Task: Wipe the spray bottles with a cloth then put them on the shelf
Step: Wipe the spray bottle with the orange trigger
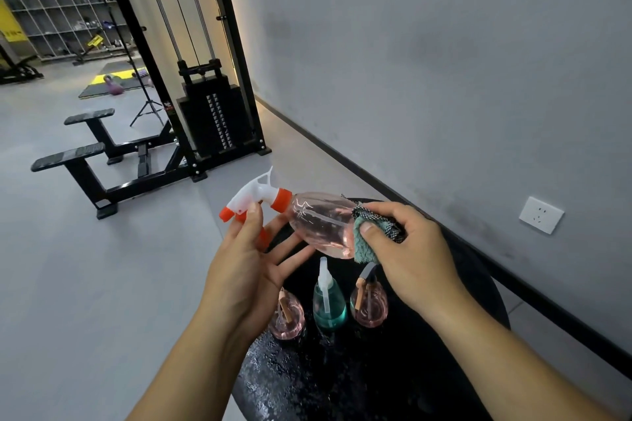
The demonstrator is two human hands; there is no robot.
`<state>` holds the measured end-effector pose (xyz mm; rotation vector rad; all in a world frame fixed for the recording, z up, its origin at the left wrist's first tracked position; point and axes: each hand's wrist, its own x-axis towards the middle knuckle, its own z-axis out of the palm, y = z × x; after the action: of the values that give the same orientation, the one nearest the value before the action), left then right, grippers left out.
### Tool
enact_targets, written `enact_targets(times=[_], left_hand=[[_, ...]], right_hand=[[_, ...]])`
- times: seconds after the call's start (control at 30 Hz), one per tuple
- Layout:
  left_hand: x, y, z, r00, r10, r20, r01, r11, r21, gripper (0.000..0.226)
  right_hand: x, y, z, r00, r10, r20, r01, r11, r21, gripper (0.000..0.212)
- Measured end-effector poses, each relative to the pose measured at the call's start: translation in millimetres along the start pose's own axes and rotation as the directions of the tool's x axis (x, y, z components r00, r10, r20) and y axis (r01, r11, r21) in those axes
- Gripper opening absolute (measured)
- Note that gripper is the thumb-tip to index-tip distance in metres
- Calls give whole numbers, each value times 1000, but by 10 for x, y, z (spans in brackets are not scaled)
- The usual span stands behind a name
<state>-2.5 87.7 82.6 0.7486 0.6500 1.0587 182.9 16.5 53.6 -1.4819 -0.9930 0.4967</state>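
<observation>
A clear pink spray bottle with a white and orange trigger head lies on its side in the air above a black round table. My left hand holds it at the trigger head, thumb on top, fingers under the neck. My right hand grips a teal cloth and presses it against the bottle's base. Three bottles stand on the table below: a small pink one at left, a teal one in the middle, a pink one at right.
A grey wall with a white socket runs along the right. A black cable weight machine and its bench stand on the grey floor ahead. Cubby shelves line the far back left.
</observation>
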Motion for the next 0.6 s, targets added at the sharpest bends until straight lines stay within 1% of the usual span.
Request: enact_targets(times=[0.03, 0.1, 0.2, 0.33, 0.43, 0.47, 0.6], left_hand=[[5, 1, -18, 1000, 9, 8, -9, 1000, 4, 26], [26, 6, -63, 999, 18, 39, -19, 1000, 24, 27], [55, 8, -125, 996, 10, 86, -15, 998, 62, 30], [75, -87, -152, 992, -11, 125, -11, 985, 173, 27], [82, -154, -133, 989, 18, 144, -53, 968, 247, 30], [84, -150, -127, 989, 36, 142, -72, 963, 258, 31], [85, -93, -135, 989, 83, 119, -109, 967, 232, 30]], right_hand=[[3, 2, -5, 1000, -22, 11, 23, 999, -48, 24], [3, -22, -16, 999, -44, 28, 46, 996, -82, 26], [-10, -60, -28, 990, -136, 47, 143, 971, -190, 29], [-50, -101, 9, 965, -201, 166, 242, 927, -287, 32], [-55, -120, 12, 946, -246, 210, 305, 894, -330, 31], [-42, -128, -4, 948, -239, 208, 297, 900, -320, 31], [50, -89, -108, 980, -134, 146, 173, 939, -296, 26]])
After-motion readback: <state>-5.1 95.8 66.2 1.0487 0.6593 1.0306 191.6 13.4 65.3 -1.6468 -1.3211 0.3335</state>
